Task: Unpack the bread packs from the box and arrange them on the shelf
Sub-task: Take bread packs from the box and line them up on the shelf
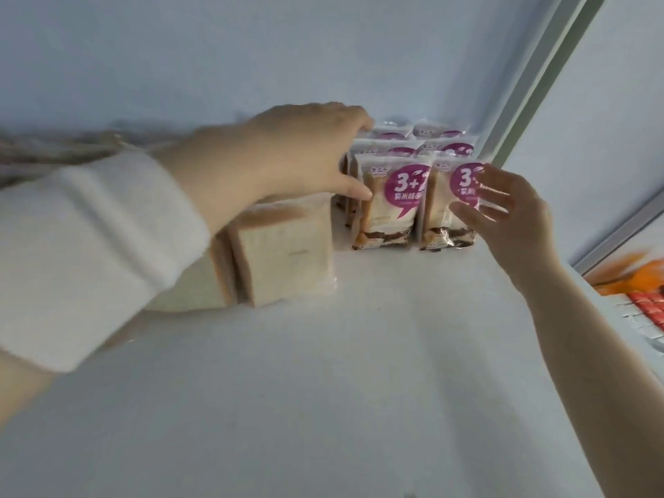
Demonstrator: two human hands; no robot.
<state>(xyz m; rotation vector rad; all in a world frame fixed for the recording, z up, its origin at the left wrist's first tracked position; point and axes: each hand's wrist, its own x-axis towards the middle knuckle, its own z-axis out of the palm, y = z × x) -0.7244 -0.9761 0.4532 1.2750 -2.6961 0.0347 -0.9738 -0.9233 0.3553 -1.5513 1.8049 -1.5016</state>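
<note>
Several bread packs with purple "3+" labels (390, 201) stand upright in two rows at the back right of the white shelf (323, 389). My left hand (287, 156) lies against the left side of the left row, thumb touching the front pack and fingers reaching over the packs behind. My right hand (503, 206) hovers just in front of the right front pack (443, 224), fingers spread and straight, holding nothing. The box is out of view.
Plain toast loaves in clear wrap (287, 253) stand to the left of the purple packs, partly under my left forearm. A white upright post (531, 88) bounds the shelf on the right. Orange and red goods (643, 292) lie beyond it.
</note>
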